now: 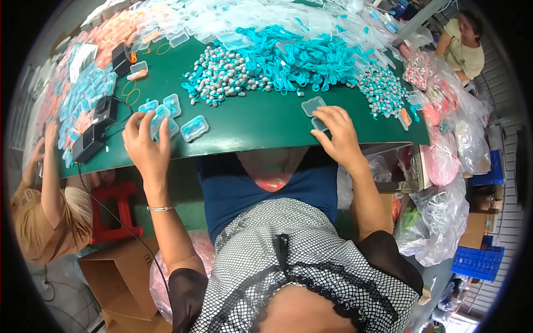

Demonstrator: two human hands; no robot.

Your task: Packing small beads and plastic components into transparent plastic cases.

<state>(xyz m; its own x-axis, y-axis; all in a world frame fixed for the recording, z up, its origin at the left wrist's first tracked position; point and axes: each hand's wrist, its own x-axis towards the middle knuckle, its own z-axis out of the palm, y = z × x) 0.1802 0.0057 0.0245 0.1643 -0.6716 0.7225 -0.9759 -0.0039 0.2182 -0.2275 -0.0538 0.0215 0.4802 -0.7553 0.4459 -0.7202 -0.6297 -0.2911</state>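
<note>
My left hand hovers over a small cluster of clear plastic cases with turquoise contents, its fingers apart and bent down onto or just above them. One more filled case lies apart, to the right of that hand. At the table's near edge, my right hand has thumb and fingers round the near half of an opened, clear plastic case; its other half lies flat, farther off. Part of this case is hidden under the fingers.
Across the green table lie heaped grey-and-turquoise beads, turquoise cord bundles, smaller turquoise pieces and clear cases. Black boxes stand at left beside a co-worker's arms. Another person sits far right.
</note>
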